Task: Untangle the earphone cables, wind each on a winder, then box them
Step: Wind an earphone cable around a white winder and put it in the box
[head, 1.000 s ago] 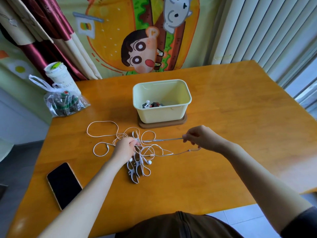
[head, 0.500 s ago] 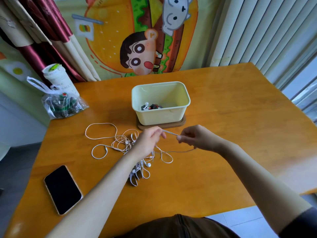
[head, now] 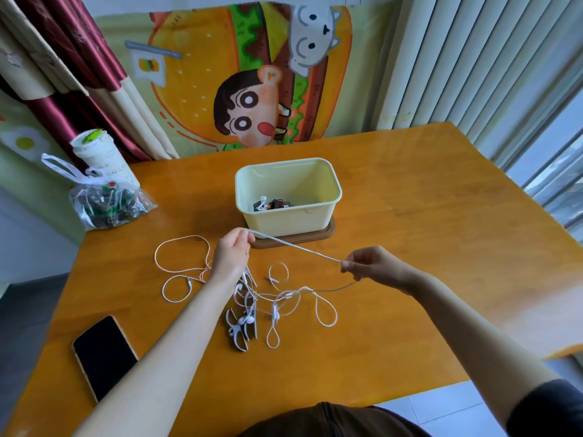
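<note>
A tangle of white earphone cables [head: 277, 298] lies on the wooden table [head: 410, 234] in front of me. My left hand [head: 232, 252] pinches one strand near the box, raised above the tangle. My right hand [head: 372, 266] pinches the same strand further right, so a taut length [head: 296, 247] runs between them. Grey winders [head: 241, 329] with earbuds lie under the tangle's near side. The pale yellow box [head: 315, 216] stands on a brown base behind the hands, with wound earphones [head: 271, 205] inside it.
A black phone [head: 102, 354] lies at the near left. A clear plastic bag [head: 107, 203] and a white cup [head: 101, 156] stand at the far left corner. The table's right edge is near a window; curtains hang behind.
My left hand has lifted from the tangle and drawn a strand up toward the box. My right hand keeps its hold, and the strand between the hands is longer and taut. Loops have spread.
</note>
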{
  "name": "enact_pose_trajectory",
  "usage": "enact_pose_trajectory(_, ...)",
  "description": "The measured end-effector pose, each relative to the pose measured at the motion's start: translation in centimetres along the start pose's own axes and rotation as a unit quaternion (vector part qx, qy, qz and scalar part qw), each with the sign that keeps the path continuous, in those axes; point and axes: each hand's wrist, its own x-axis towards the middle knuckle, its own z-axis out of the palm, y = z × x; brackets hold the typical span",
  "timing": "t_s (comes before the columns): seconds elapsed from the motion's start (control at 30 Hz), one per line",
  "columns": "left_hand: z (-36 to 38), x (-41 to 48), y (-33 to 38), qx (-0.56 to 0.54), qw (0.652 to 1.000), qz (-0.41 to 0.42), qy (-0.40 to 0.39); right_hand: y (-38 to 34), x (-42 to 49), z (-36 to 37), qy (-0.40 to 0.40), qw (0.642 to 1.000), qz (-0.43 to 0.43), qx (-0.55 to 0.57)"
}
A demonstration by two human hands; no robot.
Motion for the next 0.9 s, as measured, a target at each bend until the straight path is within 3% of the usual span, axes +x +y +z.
enact_pose_trajectory(0.1, 0.2, 0.0, -0.2, -0.026, 0.999, -0.025, 0.031, 1.4, 0.3, -0.6, 0.055, 0.996, 0.023, -0.069)
enact_pose_trajectory(0.17, 0.7, -0.3, -0.1, -0.008, 1.0, -0.017, 0.005, 1.5, 0.5, -1.0, 0.151, 0.987, 0.012, -0.053)
enact_pose_trajectory(0.27, 1.8, -0.7, 0.6, 0.051, 0.997, 0.012, -0.061, -1.8, 0.6, -1.8, 0.302, 0.949, -0.072, -0.062)
enact_pose_trajectory(0.33, 2.6, -1.3, 1.7, 0.058, 0.993, 0.04, -0.097, -5.2, 0.3, -1.8, 0.335, 0.93, -0.138, -0.066)
enact_pose_trajectory(0.5, 4.4, -3.0, 5.8, 0.025, 0.971, 0.17, -0.165, -10.1, -0.1, -0.1, 0.244, 0.936, -0.208, -0.142)
enact_pose_trajectory(0.7, 3.9, -3.3, 5.6, -0.021, 0.966, 0.145, -0.214, -8.5, -0.1, 1.3, 0.164, 0.958, -0.167, -0.164)
enact_pose_trajectory(0.9, 3.4, -3.4, 5.2, -0.032, 0.991, 0.094, -0.093, -5.8, -0.2, 2.0, 0.06, 0.977, -0.129, -0.156)
